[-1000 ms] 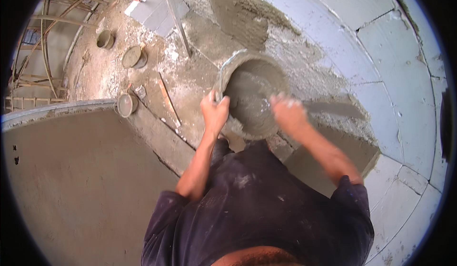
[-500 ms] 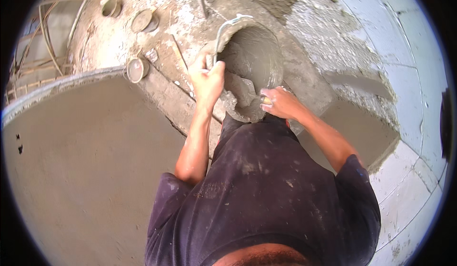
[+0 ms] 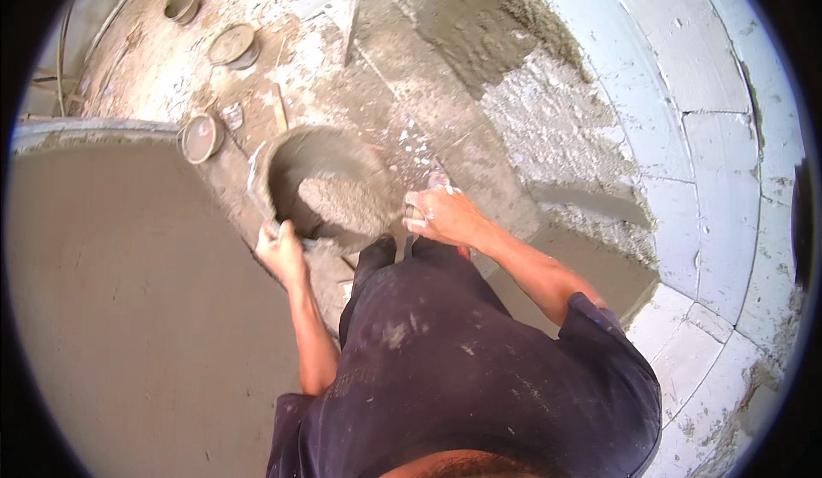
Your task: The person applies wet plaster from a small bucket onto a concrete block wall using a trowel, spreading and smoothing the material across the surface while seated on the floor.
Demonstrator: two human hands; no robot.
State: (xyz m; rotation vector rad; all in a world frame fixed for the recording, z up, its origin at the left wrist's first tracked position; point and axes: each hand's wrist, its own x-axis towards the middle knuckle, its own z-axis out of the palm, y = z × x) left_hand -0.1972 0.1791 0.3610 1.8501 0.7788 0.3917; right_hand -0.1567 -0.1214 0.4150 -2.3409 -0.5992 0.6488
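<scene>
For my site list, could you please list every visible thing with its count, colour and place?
Big bucket: one, grey, centre
Mortar heap: one, grey, inside big bucket
Small buckets: three, grey, upper left
Stick: one, tan, beyond bucket
Board: one, grey-brown, top centre
Pale blocks: several, blue-grey, right side
Rough plaster: patches, grey, upper right
Smooth plaster: one area, grey-brown, left
Poles: several, brown, upper left
Crumbs: many, white, right of bucket
Shirt: one, dark, lower centre
Left hand: one, bare, at bucket rim
Right hand: one, bare, right of bucket, curled round handle
</scene>
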